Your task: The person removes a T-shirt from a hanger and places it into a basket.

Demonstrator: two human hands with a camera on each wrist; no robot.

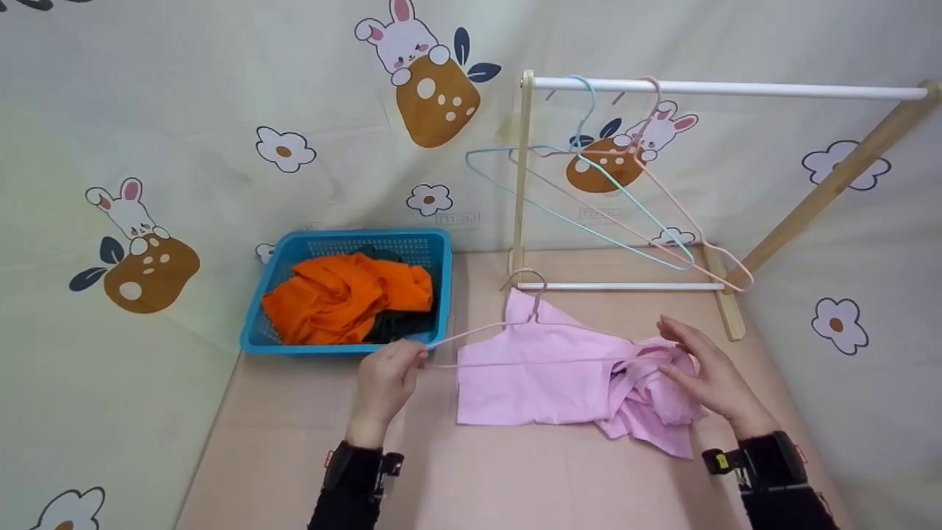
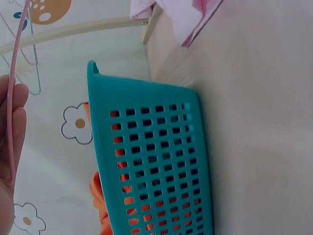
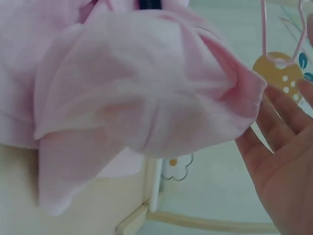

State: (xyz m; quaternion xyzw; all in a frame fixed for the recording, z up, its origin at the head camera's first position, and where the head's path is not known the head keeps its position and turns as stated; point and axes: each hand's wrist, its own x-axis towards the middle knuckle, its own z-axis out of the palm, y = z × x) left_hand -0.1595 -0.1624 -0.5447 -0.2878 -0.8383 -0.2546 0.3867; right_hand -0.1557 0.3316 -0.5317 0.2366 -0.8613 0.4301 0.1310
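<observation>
A pink garment (image 1: 530, 394) lies on the table, its left part flat and its right part bunched up. Over it is a pink hanger (image 1: 536, 309), the hook pointing toward the rack. My left hand (image 1: 386, 383) pinches the hanger's left end; the left wrist view shows the hanger's rod (image 2: 11, 98) across the fingers. At the bunched end is my right hand (image 1: 714, 379), fingers spread and loosely bent. In the right wrist view its fingertips reach behind the edge of the raised cloth (image 3: 146, 93), partly hidden. The hanger's right end disappears in the folds.
Behind the left hand stands a blue basket (image 1: 346, 349) holding orange cloth (image 1: 331, 294) and dark cloth (image 1: 401, 325). At the back right, a wood-and-white rack (image 1: 736, 90) carries a light blue hanger (image 1: 589, 213) and another pink hanger (image 1: 677, 199). A printed curtain surrounds the table.
</observation>
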